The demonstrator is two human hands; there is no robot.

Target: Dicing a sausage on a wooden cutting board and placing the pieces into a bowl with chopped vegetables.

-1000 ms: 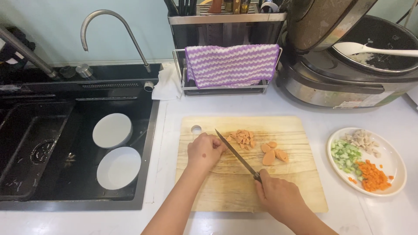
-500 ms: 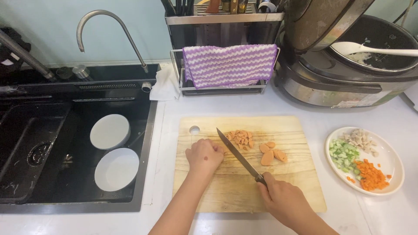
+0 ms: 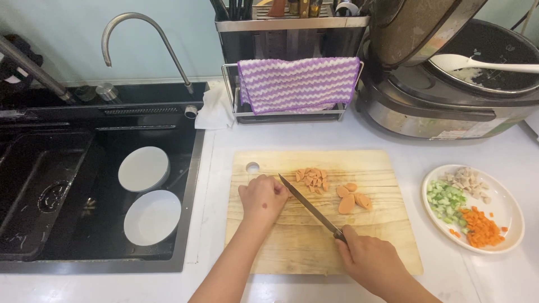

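Right now the right hand (image 3: 373, 261) is closed around the handle of a knife (image 3: 310, 206), whose blade slants up and left across the cutting board (image 3: 314, 247). Its tip lies just beside the curled fingers (image 3: 279, 189) of the left hand (image 3: 263, 196), which rests on the board holding nothing visible. Chopped sausage pieces (image 3: 312, 178) lie right of the blade, near those fingers.
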